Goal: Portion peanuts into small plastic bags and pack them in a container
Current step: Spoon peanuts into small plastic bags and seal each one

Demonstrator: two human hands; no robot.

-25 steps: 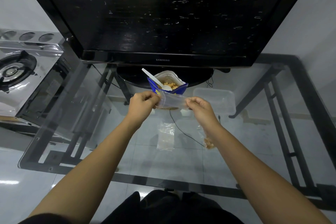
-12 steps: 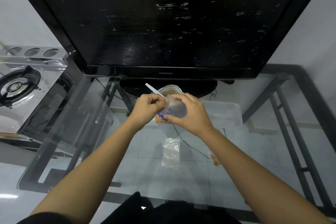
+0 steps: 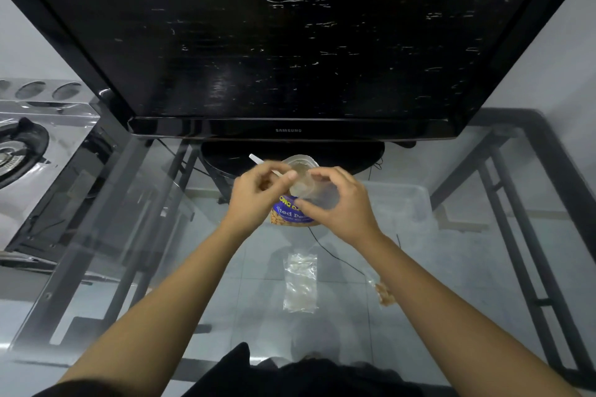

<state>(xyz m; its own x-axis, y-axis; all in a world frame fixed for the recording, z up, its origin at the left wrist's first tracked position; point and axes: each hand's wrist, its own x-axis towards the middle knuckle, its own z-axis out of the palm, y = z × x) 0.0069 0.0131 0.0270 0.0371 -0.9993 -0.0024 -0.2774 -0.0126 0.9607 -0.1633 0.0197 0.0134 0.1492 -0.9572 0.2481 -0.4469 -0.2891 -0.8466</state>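
**Both hands closed on one small bag over the peanut packet**

I see a big black flat-screen television (image 3: 290, 35) filling the upper frame. It stands on a clear glass table with a dark metal frame (image 3: 154, 235). A shiny steel gas stove (image 3: 35, 145) sits at the left edge. Right of centre, a clear rectangular plastic container (image 3: 406, 203) rests on the glass.

At the centre, my operator's left hand (image 3: 254, 193) and right hand (image 3: 338, 203) are close together. Both grip a small clear plastic bag (image 3: 311, 187): the right hand's fingers curl round it, and the left pinches its edge, though motion blur softens that. Just behind and below the bag stands a blue printed peanut packet (image 3: 290, 214).

Lower down, a flat empty clear bag (image 3: 300, 280) lies on the glass. A small filled bag of peanuts (image 3: 383, 295) lies beside the right forearm. A white plastic spoon handle (image 3: 256, 158) pokes out above the left hand.
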